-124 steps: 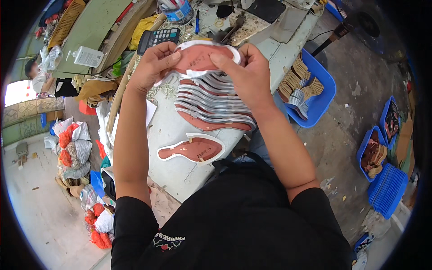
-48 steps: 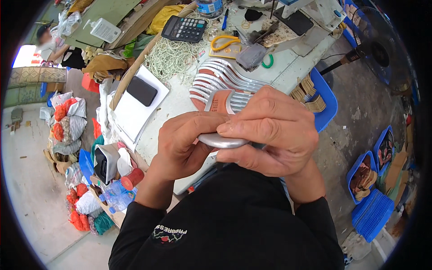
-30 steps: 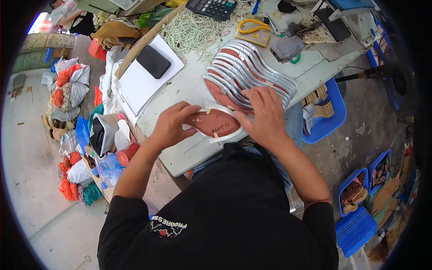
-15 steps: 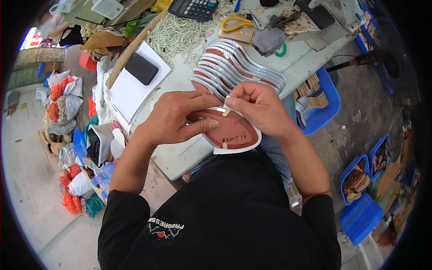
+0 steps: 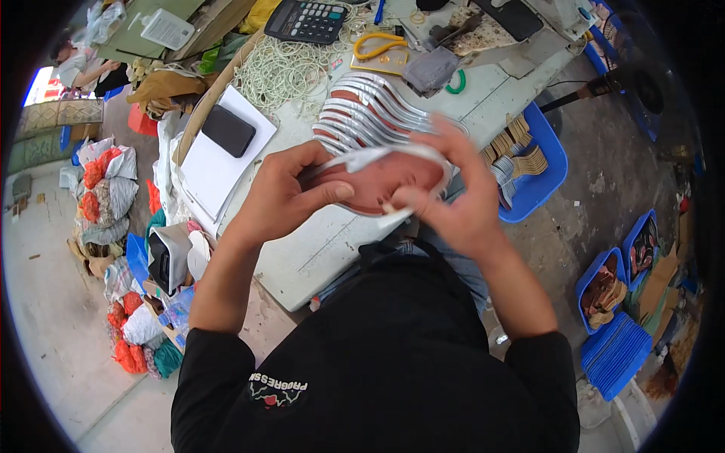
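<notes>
- a black phone [image 5: 227, 130] is laid on a white pad, over on the table's left
- left hand [image 5: 283, 198] is pinched on the left end of a reddish-brown sole piece [image 5: 380, 183] with white trim, held above the table edge
- right hand [image 5: 453, 204] is gripped on its right end, a bit blurred
- a row of the same pieces [image 5: 370, 113] is stacked just behind
- a blue bin [image 5: 540, 177] is parked on the right

— What's on the desk [image 5: 332, 249]?
— A fanned row of silver-edged red soles [image 5: 362, 113], a calculator [image 5: 306, 19], tangled white cord [image 5: 283, 72], yellow scissors [image 5: 381, 49], and a black phone [image 5: 228, 130] lying on a white pad [image 5: 219, 170].
</notes>
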The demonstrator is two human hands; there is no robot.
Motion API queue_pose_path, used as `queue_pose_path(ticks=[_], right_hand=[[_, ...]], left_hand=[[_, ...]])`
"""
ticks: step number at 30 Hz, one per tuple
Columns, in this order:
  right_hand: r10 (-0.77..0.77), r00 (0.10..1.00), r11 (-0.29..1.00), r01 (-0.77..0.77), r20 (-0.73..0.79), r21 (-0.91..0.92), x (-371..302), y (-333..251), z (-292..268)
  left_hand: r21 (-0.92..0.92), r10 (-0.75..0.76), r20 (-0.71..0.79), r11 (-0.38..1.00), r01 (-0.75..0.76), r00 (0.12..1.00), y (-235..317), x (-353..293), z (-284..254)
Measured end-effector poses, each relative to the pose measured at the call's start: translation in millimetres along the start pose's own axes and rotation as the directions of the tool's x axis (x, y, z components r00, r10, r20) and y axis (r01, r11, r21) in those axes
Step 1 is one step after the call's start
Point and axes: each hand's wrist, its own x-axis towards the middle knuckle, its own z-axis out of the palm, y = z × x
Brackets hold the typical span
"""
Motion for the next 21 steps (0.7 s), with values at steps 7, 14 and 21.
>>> queue_pose_path(ticks=[7, 14, 21], right_hand=[[0.414, 0.827, 0.498, -0.556, 0.380, 0.666, 5, 19, 14], [0.208, 0.861, 0.662, -0.474, 0.465, 0.581, -4, 17, -3], [-0.015, 0.960, 0.988, -0.028, 0.279, 0.151, 5, -1, -20]], left_hand=[[-0.857, 0.029, 0.186, 0.493, 0.148, 0.982, 5, -3, 54], [-0.865, 0.009, 0.081, 0.497, 0.066, 0.997, 19, -5, 49], [-0.299, -0.059, -0.101, 0.954, 0.026, 0.993, 30, -19, 51]])
